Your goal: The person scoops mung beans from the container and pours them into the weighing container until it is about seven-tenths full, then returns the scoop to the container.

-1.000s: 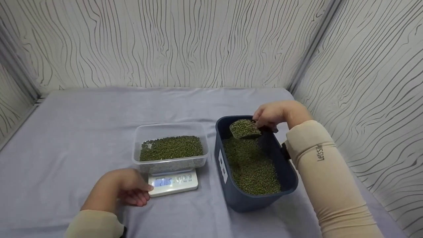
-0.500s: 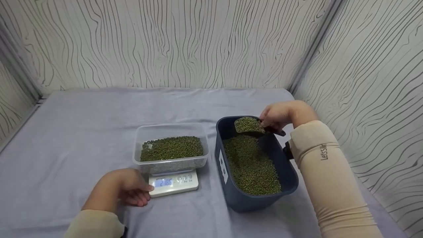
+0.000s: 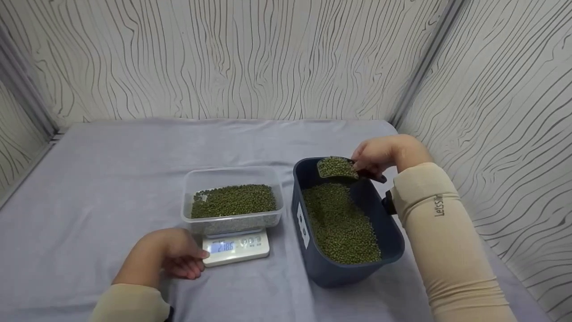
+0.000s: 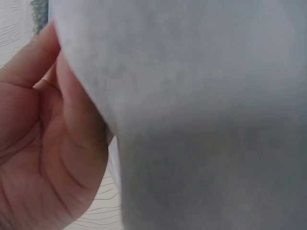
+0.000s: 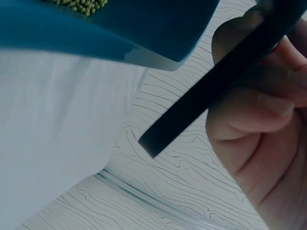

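Note:
In the head view my right hand (image 3: 375, 155) grips the black handle of a small scoop (image 3: 338, 167) heaped with green mung beans. The scoop hangs over the far end of a deep blue bin (image 3: 393, 250), above the mung beans (image 3: 344, 228) inside. The handle (image 5: 206, 96) crosses the fingers in the right wrist view. My left hand (image 3: 176, 252) has its thumb at the left corner of a white kitchen scale (image 3: 237, 255), the other fingers loosely bent beside it. The display reads 218.6. A clear plastic container (image 3: 188, 197) with mung beans sits on the scale.
A pale lilac cloth (image 3: 111, 179) covers the table. White panels (image 3: 232, 58) with dark wavy lines stand behind and at both sides, joined by metal posts. The bin stands close to the right of the container, with a white label (image 3: 302, 228) on its left wall.
The right hand has drawn the filled scoop a little right and slightly upward, and more of its handle now shows. The left hand stays by the scale, and the reading is the same.

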A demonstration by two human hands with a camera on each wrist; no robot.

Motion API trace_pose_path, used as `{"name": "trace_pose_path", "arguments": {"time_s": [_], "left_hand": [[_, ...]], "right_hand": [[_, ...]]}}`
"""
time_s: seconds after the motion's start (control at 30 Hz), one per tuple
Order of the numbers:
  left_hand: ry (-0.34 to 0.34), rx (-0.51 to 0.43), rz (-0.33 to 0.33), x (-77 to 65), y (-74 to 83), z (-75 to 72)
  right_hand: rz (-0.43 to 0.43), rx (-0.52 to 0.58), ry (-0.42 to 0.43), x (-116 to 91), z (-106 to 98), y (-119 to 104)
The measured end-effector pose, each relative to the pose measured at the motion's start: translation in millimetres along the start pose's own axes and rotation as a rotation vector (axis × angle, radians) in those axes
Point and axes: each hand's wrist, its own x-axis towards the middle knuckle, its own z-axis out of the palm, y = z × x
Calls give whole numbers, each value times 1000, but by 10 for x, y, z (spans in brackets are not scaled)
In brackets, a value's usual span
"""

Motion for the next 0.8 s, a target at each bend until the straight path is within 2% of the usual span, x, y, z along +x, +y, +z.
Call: {"name": "trace_pose_path", "arguments": {"time_s": [0.27,0.6,0.8], "left_hand": [[4,-10,14,-11,-13,9],[7,3,9,-10,3,9],[2,-4,3,-2,7,13]], "right_hand": [[-6,-56,42,32,61,-166],[-69,-112,77,200,179,-503],[-73,-128,81,294,254,-692]]}}
